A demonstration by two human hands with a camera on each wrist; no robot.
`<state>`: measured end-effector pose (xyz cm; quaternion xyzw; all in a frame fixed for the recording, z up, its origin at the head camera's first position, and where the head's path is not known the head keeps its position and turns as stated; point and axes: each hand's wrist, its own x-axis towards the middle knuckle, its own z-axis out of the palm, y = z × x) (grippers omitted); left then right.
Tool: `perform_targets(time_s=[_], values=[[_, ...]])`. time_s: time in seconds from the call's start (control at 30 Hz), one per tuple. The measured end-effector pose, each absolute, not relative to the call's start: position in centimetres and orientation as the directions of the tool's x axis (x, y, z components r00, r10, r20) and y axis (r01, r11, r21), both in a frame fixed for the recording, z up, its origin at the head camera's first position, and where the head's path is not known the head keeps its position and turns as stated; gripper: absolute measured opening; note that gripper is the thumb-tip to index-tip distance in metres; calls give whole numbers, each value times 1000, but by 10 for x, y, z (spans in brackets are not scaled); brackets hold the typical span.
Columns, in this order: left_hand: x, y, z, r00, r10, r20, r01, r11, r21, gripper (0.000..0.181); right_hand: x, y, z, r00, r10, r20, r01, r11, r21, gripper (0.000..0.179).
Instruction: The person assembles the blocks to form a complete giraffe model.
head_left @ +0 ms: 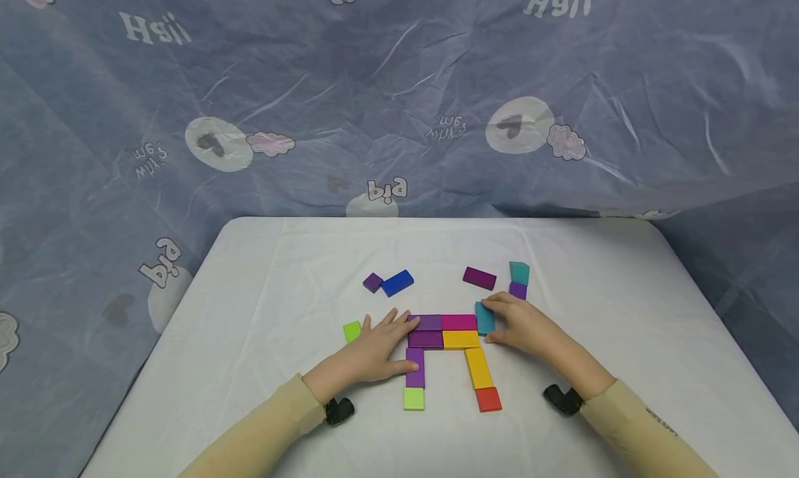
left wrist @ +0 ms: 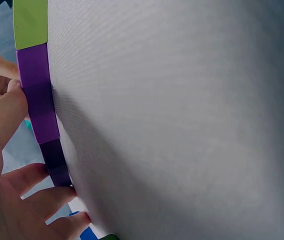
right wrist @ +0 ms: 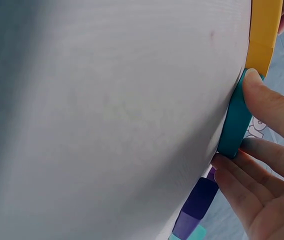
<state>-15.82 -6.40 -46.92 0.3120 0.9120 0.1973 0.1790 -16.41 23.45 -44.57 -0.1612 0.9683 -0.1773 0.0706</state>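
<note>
Flat coloured blocks lie joined in a table-like shape, with a purple block [head_left: 428, 322] and a magenta block [head_left: 458, 322] along its top. Below them are a dark purple block [head_left: 426, 340] and a yellow block [head_left: 460, 339]. My left hand [head_left: 373, 350] spreads its fingers at the left side, the thumb touching the upright purple block [left wrist: 38, 95] and the index fingertip at the top left corner. At the top right corner, my right hand [head_left: 523, 325] pinches a teal block [right wrist: 236, 122] lengthwise between thumb and fingers, its side against the magenta one.
A lime block [head_left: 414, 399] ends the left leg; a slanted yellow block [head_left: 478, 368] and a red block [head_left: 489, 399] form the right. Behind lie a blue block [head_left: 397, 283], a small purple block [head_left: 372, 282], a plum block [head_left: 479, 278] and a teal wedge [head_left: 519, 272].
</note>
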Motion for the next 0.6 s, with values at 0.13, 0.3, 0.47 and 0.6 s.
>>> perform_targets(time_s=[0.13, 0.3, 0.47, 0.6], values=[[-158, -64, -468, -741, 639, -206, 499, 729, 469, 79, -164, 236, -448, -936, -343, -80, -289, 879, -380, 66], [-158, -63, -467, -741, 637, -211, 496, 732, 467, 79, -167, 244, -442, -927, -372, -48, -320, 851, -416, 64], [-158, -63, -469, -743, 636, -209, 498, 733, 462, 79, -185, 254, -433, -928, -372, 26, -340, 814, -472, 46], [-158, -64, -470, -744, 635, -206, 498, 733, 463, 79, -205, 255, -430, -936, -348, 44, -326, 816, -476, 37]])
